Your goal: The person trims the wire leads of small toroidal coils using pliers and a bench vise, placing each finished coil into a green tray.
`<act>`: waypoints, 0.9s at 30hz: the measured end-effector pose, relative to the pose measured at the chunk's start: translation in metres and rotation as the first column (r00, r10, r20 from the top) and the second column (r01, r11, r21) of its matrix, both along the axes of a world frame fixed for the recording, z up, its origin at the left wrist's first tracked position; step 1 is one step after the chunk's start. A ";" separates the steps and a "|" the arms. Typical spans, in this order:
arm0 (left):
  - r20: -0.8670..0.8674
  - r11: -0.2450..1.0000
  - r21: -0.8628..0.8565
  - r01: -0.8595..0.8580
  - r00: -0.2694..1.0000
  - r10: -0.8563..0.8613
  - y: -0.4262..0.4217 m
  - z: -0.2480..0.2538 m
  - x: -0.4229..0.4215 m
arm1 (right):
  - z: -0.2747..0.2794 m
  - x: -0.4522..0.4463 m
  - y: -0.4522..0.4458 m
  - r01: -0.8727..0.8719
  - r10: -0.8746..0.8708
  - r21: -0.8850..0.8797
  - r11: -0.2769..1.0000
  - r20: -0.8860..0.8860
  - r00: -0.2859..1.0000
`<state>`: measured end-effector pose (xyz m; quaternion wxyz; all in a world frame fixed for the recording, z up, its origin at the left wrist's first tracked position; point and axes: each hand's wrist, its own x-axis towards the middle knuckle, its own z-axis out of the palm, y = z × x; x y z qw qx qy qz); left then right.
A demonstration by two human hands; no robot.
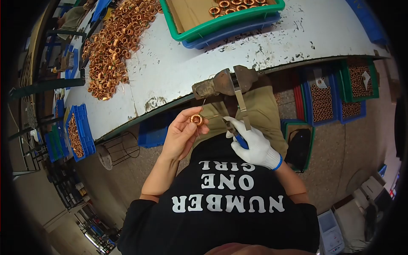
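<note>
Between the thumb and fingers of my bare left hand (184, 131) is a copper-wound ring coil (196, 120), with thin wire ends sticking out of it. My right hand (253, 144) wears a white glove with a blue cuff and is closed around blue-handled pliers (240, 139). The pliers' jaws point up and left, to the right of the coil, near one of its wire ends. Just above both hands, a metal vise (225, 82) is fixed at the table's edge, and a flat metal strip (242, 106) extends down from it beside my glove.
A heap of copper coils (111, 55) lies on the white worktable (170, 63). Stacked green and blue trays (227, 24) stand at the back. Crates of coils (322, 104) are at the right, another blue crate (85, 131) at the left. Part of a person shows at upper left.
</note>
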<state>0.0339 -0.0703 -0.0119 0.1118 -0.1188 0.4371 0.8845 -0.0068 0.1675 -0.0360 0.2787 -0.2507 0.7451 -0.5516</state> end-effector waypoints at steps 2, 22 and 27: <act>0.021 1.000 -0.009 -0.007 1.000 0.007 0.005 -0.002 0.001 | 0.005 -0.003 -0.003 -0.005 0.005 0.032 0.999 -0.002 1.000; -0.136 0.624 -0.781 -0.023 0.982 -0.134 0.032 0.012 -0.008 | -0.011 0.008 -0.005 0.082 -0.082 0.001 0.997 -0.057 0.995; -0.223 0.290 -0.950 -0.117 0.905 -0.362 0.030 0.011 -0.007 | -0.006 0.012 -0.003 0.087 -0.087 0.009 0.996 -0.029 0.996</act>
